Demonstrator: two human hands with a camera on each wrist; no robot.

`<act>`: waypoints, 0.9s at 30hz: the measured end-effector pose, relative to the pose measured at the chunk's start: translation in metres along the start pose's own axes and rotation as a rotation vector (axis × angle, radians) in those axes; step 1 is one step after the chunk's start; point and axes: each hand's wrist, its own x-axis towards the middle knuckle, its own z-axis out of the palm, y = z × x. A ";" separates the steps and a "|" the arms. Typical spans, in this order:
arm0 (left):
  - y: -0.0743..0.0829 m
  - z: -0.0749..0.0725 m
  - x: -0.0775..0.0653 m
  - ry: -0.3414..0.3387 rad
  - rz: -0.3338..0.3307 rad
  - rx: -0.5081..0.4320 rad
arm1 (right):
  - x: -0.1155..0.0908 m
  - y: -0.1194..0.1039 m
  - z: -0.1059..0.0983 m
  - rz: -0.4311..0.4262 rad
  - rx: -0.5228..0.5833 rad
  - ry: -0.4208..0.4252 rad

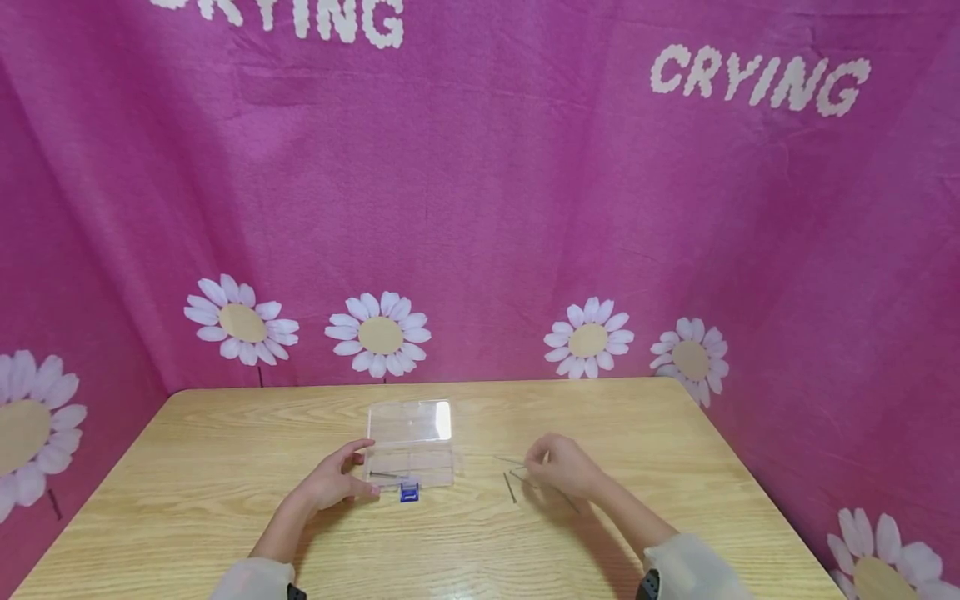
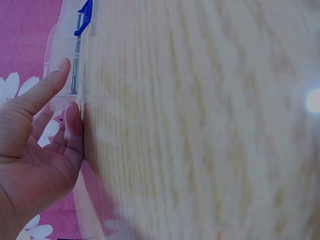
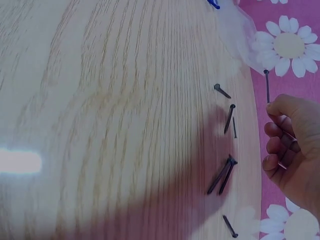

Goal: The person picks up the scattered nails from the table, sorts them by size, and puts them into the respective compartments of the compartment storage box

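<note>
A clear plastic box (image 1: 431, 458) lies on the table with its lid (image 1: 405, 423) folded back. A blue latch (image 1: 409, 492) sits at its front edge, and a nail (image 1: 384, 474) shows in the front compartment. At the box's left end is my left hand (image 1: 330, 482), thumb stretched along the front and forefinger at the back corner. My right hand (image 1: 566, 467) pinches a nail (image 3: 267, 87) between thumb and forefinger, its head pointing away from the fingertips. Below that hand, several loose nails (image 3: 228, 119) are scattered on the tabletop.
The wooden table (image 1: 450, 550) has rounded far corners. A pink curtain (image 1: 480, 208) with daisies and white lettering hangs behind it and along both sides. Loose nails lie to the right of the box.
</note>
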 end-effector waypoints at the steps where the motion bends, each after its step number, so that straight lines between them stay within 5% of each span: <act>1: 0.000 0.000 0.000 0.000 0.000 -0.001 | 0.001 -0.001 0.001 -0.004 0.010 -0.003; 15: 0.000 0.002 0.001 -0.001 -0.019 0.015 | 0.011 -0.013 0.010 -0.103 -0.008 -0.006; 27: -0.001 0.002 0.001 0.000 -0.002 0.014 | 0.017 -0.025 0.019 -0.088 -0.010 -0.029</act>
